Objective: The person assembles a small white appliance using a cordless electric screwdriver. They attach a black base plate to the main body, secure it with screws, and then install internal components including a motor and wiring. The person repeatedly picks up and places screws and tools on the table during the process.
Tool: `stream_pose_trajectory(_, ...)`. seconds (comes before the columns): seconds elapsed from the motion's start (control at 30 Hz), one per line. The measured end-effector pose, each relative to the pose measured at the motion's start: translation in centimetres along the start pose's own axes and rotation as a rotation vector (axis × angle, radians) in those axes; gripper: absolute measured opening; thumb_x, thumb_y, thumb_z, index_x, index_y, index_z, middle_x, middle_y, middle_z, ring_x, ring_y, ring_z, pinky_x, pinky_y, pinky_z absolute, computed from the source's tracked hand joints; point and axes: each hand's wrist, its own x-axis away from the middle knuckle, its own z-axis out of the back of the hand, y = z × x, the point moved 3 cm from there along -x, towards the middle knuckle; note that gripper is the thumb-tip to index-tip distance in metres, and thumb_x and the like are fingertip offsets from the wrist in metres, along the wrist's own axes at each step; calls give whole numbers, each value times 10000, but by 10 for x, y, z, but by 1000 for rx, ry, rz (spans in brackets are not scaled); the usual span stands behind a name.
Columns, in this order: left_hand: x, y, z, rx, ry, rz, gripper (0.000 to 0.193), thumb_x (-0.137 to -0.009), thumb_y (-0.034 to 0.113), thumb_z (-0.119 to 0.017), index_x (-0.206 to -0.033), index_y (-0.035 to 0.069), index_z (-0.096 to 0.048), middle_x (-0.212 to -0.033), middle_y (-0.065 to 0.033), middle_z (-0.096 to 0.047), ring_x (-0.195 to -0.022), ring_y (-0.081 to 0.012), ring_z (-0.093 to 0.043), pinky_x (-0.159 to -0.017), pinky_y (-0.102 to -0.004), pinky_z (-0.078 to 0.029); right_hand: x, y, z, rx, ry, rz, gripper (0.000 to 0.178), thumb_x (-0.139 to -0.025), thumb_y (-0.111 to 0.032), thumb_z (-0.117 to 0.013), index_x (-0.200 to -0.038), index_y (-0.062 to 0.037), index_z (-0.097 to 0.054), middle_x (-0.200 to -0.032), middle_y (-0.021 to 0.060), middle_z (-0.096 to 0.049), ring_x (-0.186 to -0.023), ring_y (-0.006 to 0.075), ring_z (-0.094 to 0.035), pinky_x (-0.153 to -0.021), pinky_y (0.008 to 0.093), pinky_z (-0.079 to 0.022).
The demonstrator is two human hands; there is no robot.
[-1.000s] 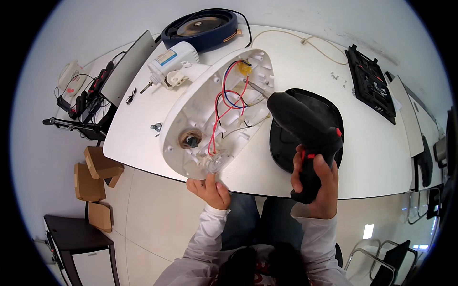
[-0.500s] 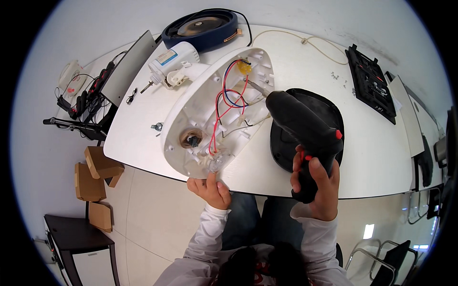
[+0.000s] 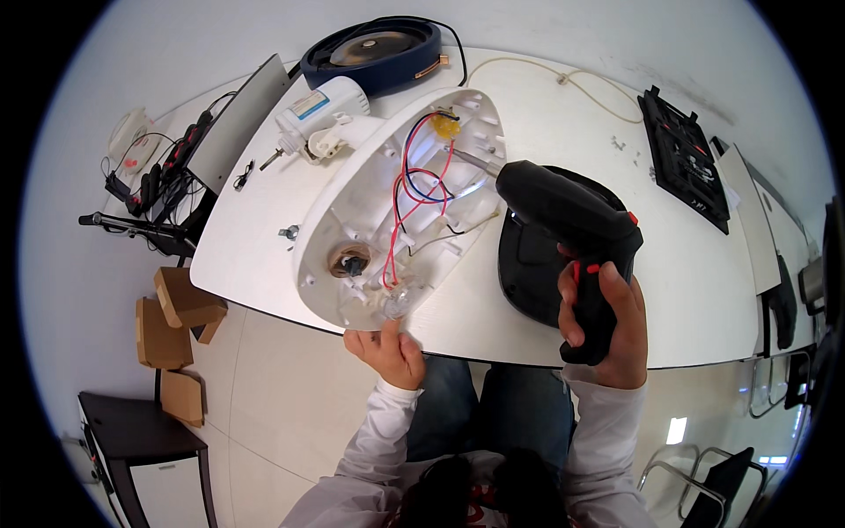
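My right hand (image 3: 609,321) is closed round the black handle of a cordless electric screwdriver (image 3: 563,207) with red buttons. Its long metal bit (image 3: 475,161) points left into an open white plastic base shell (image 3: 352,207), ending by a yellow part (image 3: 446,126) at the shell's far end. I cannot tell whether the bit sits on a screw. My left hand (image 3: 387,352) grips the shell's near rim, fingers curled against it beside a clear plastic part (image 3: 400,301). Red, blue and black wires (image 3: 407,189) run loose inside. A white motor housing (image 3: 330,104) with a bare shaft is joined to the shell.
Partly under the screwdriver lies a black oval cover (image 3: 528,264). A wing bolt (image 3: 289,233) rests left of the shell. A dark blue round appliance (image 3: 374,57) stands at the back. Loose screws (image 3: 620,143) lie near a black tool case (image 3: 687,158) at right.
My right hand and the screwdriver body have shifted right, while the bit's tip stays near the yellow part. The wires have moved slightly left. My left hand keeps its place on the rim.
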Motion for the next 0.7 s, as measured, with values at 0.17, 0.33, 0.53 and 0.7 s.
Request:
stream_pose_trajectory(0.17,5,-6,-2,9,2,17,358,-744,163,-454,-1052,43,-592,-1213,-198,-457,-1072,-372,-353,-916,-477,-263,0,2,3,42,28,13,319,-888,-290,-540,-1016,1,-507,-760,107,-540,-457,133,-478,-432,231,-353)
stream_pose_trajectory(0.33,1,-1,-2,-5,3,6,327,-775,161,-419,-1029,0,-547,-1140,-221,-486,-1038,-393,-375,-921,-497,-262,-1,3,5,20,24,3,316,-889,-285,-537,-1023,-1,-500,-761,110,-533,-462,132,-477,-438,229,-352)
stream_pose_trajectory(0.53,3,-3,-2,-5,6,7,323,-780,174,-421,-1022,-3,-542,-1128,-221,-487,-1030,-391,-371,-911,-500,-265,0,3,3,38,17,23,327,-887,-291,-540,-1041,-6,-494,-759,110,-528,-463,128,-474,-441,229,-353)
stream_pose_trajectory(0.7,3,-2,-3,-1,17,4,325,-789,181,-419,-1027,-5,-539,-1123,-223,-486,-1038,-395,-367,-910,-503,-267,0,2,3,45,6,31,346,-889,-293,-540,-1073,-4,-490,-758,107,-527,-463,124,-476,-439,225,-357)
